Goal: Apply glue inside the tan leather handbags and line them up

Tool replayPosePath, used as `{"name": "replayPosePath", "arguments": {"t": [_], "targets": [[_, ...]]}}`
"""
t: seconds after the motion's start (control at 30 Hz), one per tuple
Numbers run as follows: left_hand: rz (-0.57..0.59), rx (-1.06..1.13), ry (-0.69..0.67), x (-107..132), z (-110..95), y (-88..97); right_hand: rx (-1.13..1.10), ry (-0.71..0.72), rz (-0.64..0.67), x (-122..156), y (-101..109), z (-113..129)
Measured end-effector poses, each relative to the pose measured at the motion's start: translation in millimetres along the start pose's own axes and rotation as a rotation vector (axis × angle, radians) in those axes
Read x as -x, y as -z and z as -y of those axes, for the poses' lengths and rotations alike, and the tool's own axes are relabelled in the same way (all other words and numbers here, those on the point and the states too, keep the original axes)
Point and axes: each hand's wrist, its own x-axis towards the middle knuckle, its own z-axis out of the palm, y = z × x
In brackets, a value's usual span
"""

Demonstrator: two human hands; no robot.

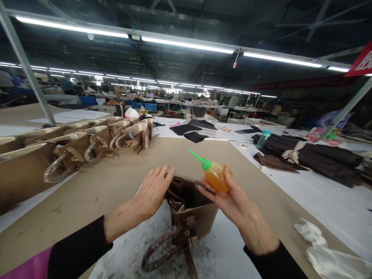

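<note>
Right fingers (213,195) curled around squeeze bottle (217,176), left fingers (162,175) together on tan handbag (201,219)

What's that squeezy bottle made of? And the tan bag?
The squeeze bottle looks like soft see-through plastic, because orange liquid shows through it. Its green nozzle looks like shiny plastic too. The tan handbag seems smooth, matte leather or imitation leather; I can't tell which.

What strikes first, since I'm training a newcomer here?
The right hand holds up an amber-filled squeeze bottle with a green nozzle over a tan handbag at the front of the table, beside the left hand. A row of matching handbags lines the table's left side, and dark brown fabric lies heaped at right.
</note>
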Motion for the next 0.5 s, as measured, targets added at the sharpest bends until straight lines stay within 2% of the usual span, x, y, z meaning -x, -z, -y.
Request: {"name": "replayPosePath", "arguments": {"t": [0.07,0.13,0.2,0.27,0.4,0.5], "targets": [[-0.077,-0.005,-0.360,-10.4,-5.5,-1.8,-0.006,0.011,-0.001,-0.4,-1.3,-0.8],[-0.044,-0.006,-0.684,-19.4,-9.2,-2.6,-0.015,0.014,-0.016,-0.4,-1.4,-0.9],[0.018,-0.018,-0.840,-23.9,-10.4,-3.1,-0.018,0.012,-0.023,0.3,-0.7,-0.5],[0.082,-0.035,-0.844,-23.3,-9.6,-2.5,-0.008,0.010,-0.014,1.2,0.0,-0.1],[0.292,-0.076,-0.625,-17.4,-3.7,5.2,0.003,0.009,0.016,0.4,1.6,0.4],[0.432,0.071,-0.461,-17.5,1.7,11.3,0.004,-0.001,0.003,-0.8,3.5,0.9]]}}
